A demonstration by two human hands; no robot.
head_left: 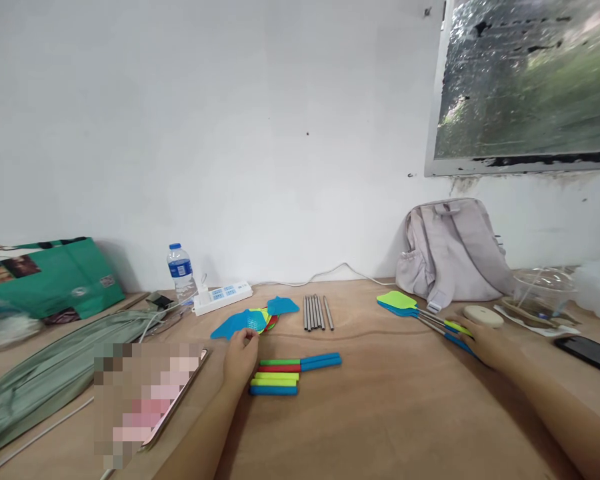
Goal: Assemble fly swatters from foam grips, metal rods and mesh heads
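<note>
Your left hand (240, 357) rests on the smooth plywood bench (390, 413), fingers curled loosely at the edge of a pile of flat plastic mesh swatter heads (253, 321), blue, yellow and red; whether it grips one I cannot tell. Just beside it lie coloured foam-like handle sleeves (293, 373), straight and round. Behind them, toward the wall edge, sits a row of thin metal rods (316, 312). Your right hand (483, 340) lies closed over the handles of assembled swatters (410, 305).

Left hand (241, 357) on blue swatter heads (240, 323), coloured handles (287, 374) just right of it, right hand (483, 340) on assembled swatters (420, 312), metal rods (316, 311) between hands, wooden worktop (390, 413)
</note>
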